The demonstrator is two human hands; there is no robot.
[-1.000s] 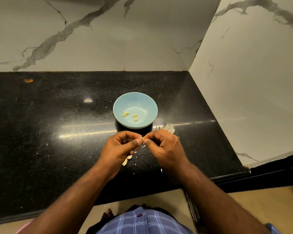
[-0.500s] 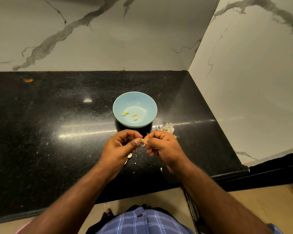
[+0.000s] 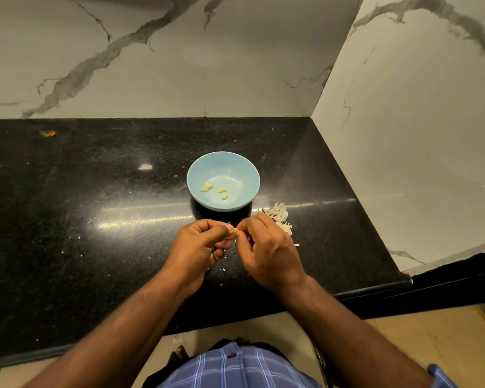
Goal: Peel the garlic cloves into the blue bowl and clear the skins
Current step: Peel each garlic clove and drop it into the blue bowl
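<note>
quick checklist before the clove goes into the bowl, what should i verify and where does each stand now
1. Clove held: ok. The left hand and right hand both pinch the small garlic clove at their fingertips.
2. Clove fully peeled: cannot tell; it is mostly hidden by the fingers.
3. Blue bowl within reach: ok. It stands upright on the countertop just beyond the hands.
4. Bowl free of skins: ok, as far as visible. Only the peeled cloves show inside.
5. Skins gathered: not ok. The skin pile sits right of the bowl, but loose flakes lie scattered below the hands.
</note>
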